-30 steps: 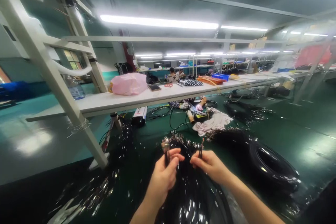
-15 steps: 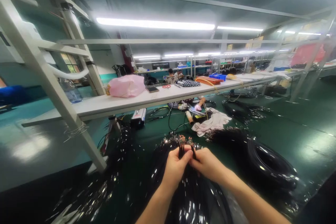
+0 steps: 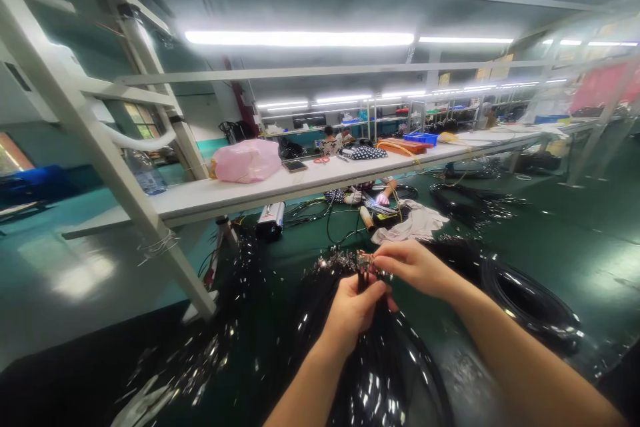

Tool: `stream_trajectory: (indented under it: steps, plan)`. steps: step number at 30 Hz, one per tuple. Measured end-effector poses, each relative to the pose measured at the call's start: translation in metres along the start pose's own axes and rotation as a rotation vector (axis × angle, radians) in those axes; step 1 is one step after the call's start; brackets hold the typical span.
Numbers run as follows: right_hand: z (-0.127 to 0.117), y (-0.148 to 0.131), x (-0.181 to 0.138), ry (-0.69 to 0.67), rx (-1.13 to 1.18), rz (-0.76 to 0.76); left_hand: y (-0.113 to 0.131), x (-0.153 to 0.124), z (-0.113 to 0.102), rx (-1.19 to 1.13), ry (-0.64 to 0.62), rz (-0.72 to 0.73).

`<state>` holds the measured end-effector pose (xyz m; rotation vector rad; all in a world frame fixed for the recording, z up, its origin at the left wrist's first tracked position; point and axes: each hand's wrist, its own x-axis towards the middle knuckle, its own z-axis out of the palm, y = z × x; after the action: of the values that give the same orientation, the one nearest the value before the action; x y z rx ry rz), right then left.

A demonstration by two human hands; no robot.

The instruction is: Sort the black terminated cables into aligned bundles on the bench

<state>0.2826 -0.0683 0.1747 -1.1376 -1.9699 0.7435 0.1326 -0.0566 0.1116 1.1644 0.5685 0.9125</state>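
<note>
My left hand (image 3: pixel 353 310) grips a small bunch of black cables just below their metal connector ends (image 3: pixel 367 261). My right hand (image 3: pixel 415 267) reaches over from the right and pinches those same connector tips from above. Both hands hover over a big glossy pile of black cables (image 3: pixel 370 373) lying on the dark green worktop (image 3: pixel 540 240). The fingertips hide how many cables are in the bunch.
A coil of black cable (image 3: pixel 530 300) lies to the right, more cable bundles (image 3: pixel 235 307) to the left. A white slanted frame post (image 3: pixel 110 160) stands at left. A white shelf (image 3: pixel 250 190) carries a pink bag (image 3: pixel 246 160). Beyond lie a cloth (image 3: pixel 417 220) and another person's hands (image 3: pixel 383 197).
My hands came together from being apart, each with cable ends, then moved forward. The right hand rose above the left and now pinches the connector tips.
</note>
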Motion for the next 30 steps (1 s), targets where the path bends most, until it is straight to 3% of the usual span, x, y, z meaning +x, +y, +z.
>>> stream_trajectory:
  steps: [3, 6, 11, 16, 18, 23, 30]
  plan:
    - [0.001, 0.001, 0.0, 0.101, -0.086, -0.015, -0.002, 0.004, 0.0, 0.009, 0.022, -0.026]
    - [0.002, 0.002, -0.002, 0.125, -0.085, -0.014, -0.002, 0.006, -0.005, 0.034, -0.062, -0.075]
    - [0.003, -0.001, 0.007, 0.017, 0.041, -0.119, -0.004, 0.008, -0.007, 0.13, -0.14, -0.095]
    - [0.007, -0.004, 0.019, -0.141, -0.079, -0.11, -0.002, 0.008, -0.001, 0.216, -0.105, -0.028]
    - [0.008, -0.004, 0.021, -0.152, -0.115, -0.095, 0.0, 0.007, 0.0, 0.141, -0.114, -0.018]
    - [0.008, 0.001, 0.024, -0.136, -0.198, -0.104, -0.003, 0.005, -0.005, -0.168, -0.353, -0.189]
    - [0.011, 0.018, 0.03, -0.057, -0.401, -0.12, -0.011, 0.005, -0.006, -0.138, -0.246, -0.135]
